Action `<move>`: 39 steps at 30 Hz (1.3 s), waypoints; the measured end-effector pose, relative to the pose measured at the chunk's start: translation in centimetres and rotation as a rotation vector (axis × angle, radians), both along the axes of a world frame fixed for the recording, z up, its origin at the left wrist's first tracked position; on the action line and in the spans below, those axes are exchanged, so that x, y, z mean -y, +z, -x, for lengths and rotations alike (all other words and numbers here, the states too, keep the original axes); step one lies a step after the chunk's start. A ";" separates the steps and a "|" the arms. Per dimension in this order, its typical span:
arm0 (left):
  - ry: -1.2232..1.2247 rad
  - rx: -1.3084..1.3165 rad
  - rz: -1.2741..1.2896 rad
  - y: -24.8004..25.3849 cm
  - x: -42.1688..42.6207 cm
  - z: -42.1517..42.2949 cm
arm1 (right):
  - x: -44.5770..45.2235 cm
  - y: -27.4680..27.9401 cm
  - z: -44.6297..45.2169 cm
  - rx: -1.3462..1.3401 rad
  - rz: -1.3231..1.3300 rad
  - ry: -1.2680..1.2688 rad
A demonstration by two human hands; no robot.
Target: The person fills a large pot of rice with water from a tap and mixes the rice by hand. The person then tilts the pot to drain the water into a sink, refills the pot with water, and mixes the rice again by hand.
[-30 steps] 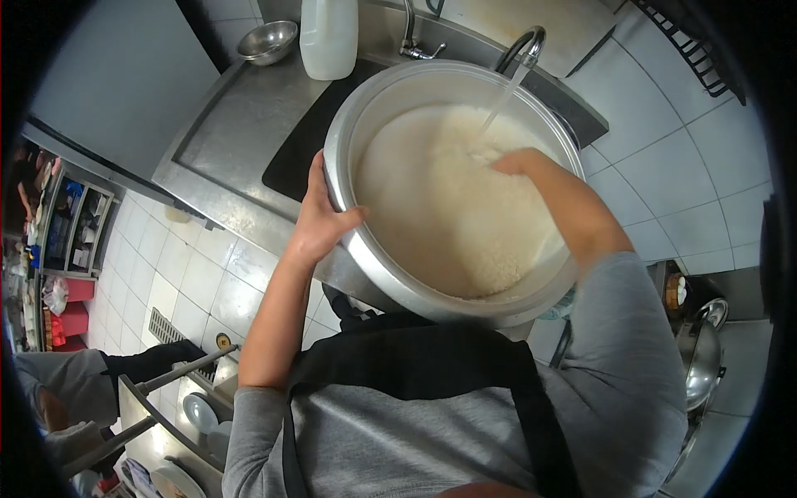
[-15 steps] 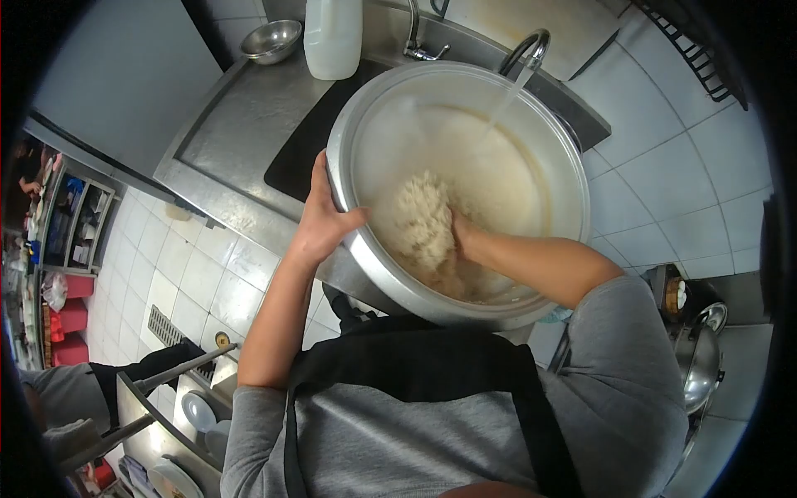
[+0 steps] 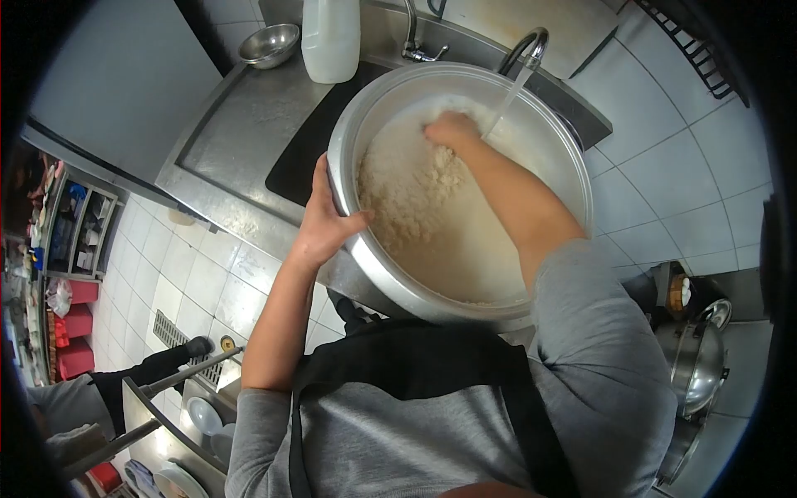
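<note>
A large metal pot (image 3: 357, 241) sits tilted at the sink, holding rice (image 3: 407, 195) in cloudy, milky water (image 3: 473, 257). My left hand (image 3: 324, 220) is closed round the pot's left rim, thumb on the inside edge. Deep in the pot, near its far wall, my right hand (image 3: 452, 130) is pushed into the rice and water. Its fingers are blurred and partly covered, so their closure cannot be made out. From a curved tap (image 3: 535, 50) a stream of water runs into the pot just to the right of this hand.
On the steel counter (image 3: 224, 149) stand a small metal bowl (image 3: 270, 46) and a white plastic jug (image 3: 330, 41). A second tap (image 3: 423, 51) rises behind the pot. Metal pots (image 3: 693, 365) are at the right. Another person's leg (image 3: 149, 369) shows at the lower left, near a floor drain.
My right hand has moved from the near middle of the pot to its far side, and the heaped rice now spreads along the left. My left hand keeps its grip on the rim.
</note>
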State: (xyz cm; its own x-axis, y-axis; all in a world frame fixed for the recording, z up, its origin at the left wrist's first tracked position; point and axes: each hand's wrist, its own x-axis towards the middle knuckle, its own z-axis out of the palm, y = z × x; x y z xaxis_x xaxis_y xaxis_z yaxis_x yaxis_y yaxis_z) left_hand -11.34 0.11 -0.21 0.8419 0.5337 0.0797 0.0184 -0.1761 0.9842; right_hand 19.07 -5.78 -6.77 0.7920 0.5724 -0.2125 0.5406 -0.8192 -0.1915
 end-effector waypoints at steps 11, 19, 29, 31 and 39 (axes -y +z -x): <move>0.003 -0.039 0.035 -0.1 0.3 0.4 | 9.7 -2.1 5.4 -0.007 0.149 0.853; -0.003 0.012 0.041 -0.8 0.3 0.3 | 15.7 1.3 6.5 -0.261 0.728 0.688; 0.013 -0.048 0.020 -0.3 0.4 0.4 | 6.4 -4.0 2.7 -0.336 0.476 0.752; 0.004 -0.035 0.004 -0.6 0.3 0.4 | 5.5 -0.4 0.0 -0.305 0.261 0.720; 0.156 0.051 0.275 -1.0 0.8 -0.8 | 4.4 6.9 -8.1 -0.498 -0.126 0.196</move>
State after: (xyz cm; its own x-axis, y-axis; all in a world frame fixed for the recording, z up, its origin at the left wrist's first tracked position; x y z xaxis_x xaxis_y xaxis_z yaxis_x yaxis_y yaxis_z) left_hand -10.56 -0.73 -1.24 0.7467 0.6635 -0.0460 -0.0258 0.0980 0.9948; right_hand 27.12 -10.18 0.11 0.4887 0.7445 -0.4548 0.5000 -0.6662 -0.5533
